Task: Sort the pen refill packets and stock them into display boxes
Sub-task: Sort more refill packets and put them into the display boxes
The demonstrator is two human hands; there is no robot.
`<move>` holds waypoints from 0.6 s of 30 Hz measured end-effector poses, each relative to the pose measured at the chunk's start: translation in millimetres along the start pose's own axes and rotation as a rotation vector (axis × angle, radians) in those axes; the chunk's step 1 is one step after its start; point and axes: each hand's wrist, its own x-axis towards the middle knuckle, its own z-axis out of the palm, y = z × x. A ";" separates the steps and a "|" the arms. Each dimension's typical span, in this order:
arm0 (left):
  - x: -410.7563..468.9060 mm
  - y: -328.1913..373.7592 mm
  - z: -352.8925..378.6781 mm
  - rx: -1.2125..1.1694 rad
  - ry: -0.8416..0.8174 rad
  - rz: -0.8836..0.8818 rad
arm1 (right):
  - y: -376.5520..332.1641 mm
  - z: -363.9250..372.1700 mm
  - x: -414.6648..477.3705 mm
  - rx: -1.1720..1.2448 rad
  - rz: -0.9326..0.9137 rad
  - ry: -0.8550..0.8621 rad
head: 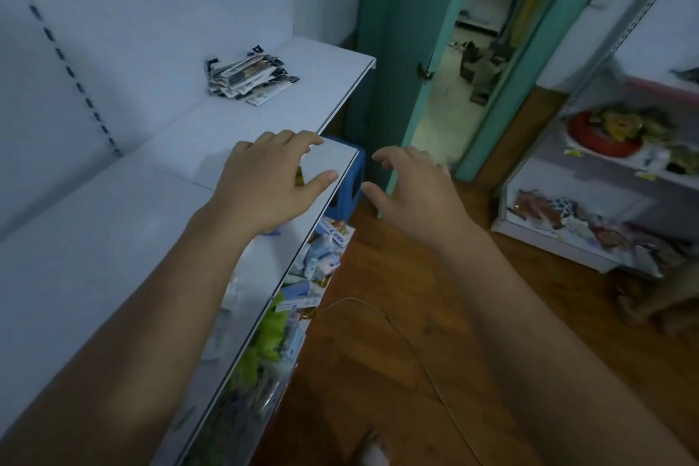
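Observation:
A loose pile of pen refill packets [249,77], black and white, lies on the white shelf [113,223] toward its far end. My left hand [264,182] hovers over the shelf's front edge, well short of the pile, fingers spread and slightly curled; a small yellowish thing shows beneath its fingers, too hidden to identify. My right hand [412,193] is out over the floor, just right of the shelf edge, fingers relaxed and holding nothing. No display box is visible.
Under the shelf, a lower level holds several small colourful packages [302,287]. A blue stool [346,182] stands past the shelf edge. A teal door [401,42] opens ahead. Another white rack [590,178] with goods stands at right on the wooden floor [397,314].

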 end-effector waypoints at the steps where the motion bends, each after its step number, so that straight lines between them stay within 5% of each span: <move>1: 13.9 -1.2 5.9 -0.001 -0.001 0.002 | 8.6 2.7 12.3 0.009 0.000 0.004; 8: 122.9 -11.6 57.3 0.014 0.025 -0.027 | 86.0 24.4 116.0 0.076 -0.047 -0.006; 18: 245.9 -32.3 93.4 0.058 0.000 -0.310 | 156.3 53.1 284.4 0.218 -0.230 -0.088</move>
